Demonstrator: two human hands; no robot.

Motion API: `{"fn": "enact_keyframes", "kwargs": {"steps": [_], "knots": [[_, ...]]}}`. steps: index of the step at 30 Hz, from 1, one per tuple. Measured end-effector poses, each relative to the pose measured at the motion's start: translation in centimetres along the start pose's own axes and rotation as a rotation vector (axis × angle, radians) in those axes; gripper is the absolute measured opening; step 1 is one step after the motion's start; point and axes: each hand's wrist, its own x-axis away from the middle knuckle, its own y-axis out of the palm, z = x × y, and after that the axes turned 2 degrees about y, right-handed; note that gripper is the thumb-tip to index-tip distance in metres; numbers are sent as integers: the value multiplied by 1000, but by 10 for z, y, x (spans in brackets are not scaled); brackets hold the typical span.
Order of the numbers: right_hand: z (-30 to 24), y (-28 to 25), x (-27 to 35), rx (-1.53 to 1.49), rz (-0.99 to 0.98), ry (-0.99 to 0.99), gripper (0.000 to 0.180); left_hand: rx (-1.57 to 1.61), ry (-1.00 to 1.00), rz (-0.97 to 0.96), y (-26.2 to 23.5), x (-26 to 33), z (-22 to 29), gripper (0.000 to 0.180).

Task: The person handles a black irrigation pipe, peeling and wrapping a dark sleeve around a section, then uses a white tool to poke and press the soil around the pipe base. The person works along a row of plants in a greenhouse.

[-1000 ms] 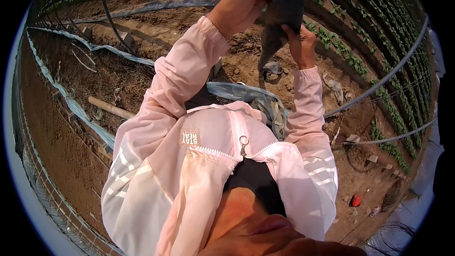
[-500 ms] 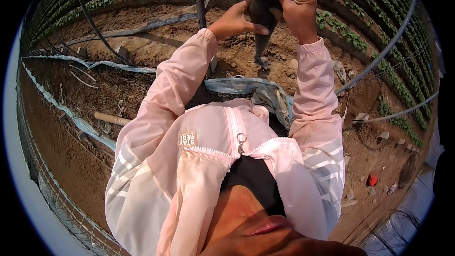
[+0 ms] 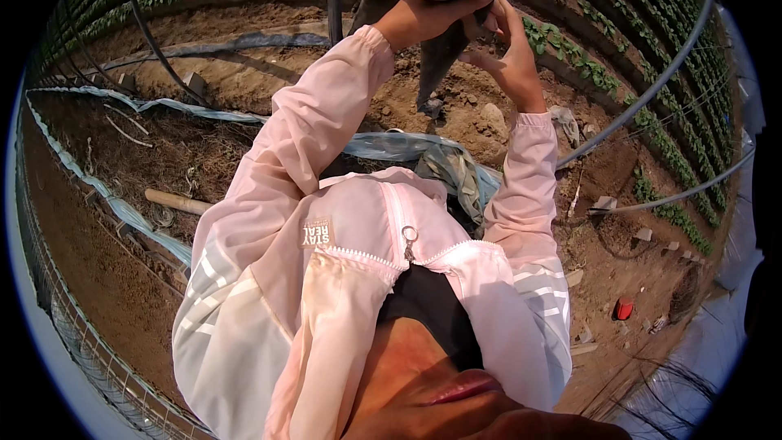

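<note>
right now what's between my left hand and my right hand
In the head view, a dark sheet: its tapered end hangs between the left hand and the right hand, with bare soil behind.

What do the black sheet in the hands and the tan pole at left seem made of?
Black sheet: probably plastic film, dull and dusty, draping in soft folds; cloth possible. Tan pole: likely bare wood, matte, from colour and rounded form.
</note>
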Motion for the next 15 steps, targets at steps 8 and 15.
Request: {"fn": "enact_keyframes", "kwargs": {"steps": [8, 15], "knots": [[42, 70, 35, -22, -9, 393, 64, 190, -144, 142, 32, -21, 78, 23], [52, 64, 44, 0, 56, 253, 61, 280, -2, 220, 30, -26, 91, 24]]}}
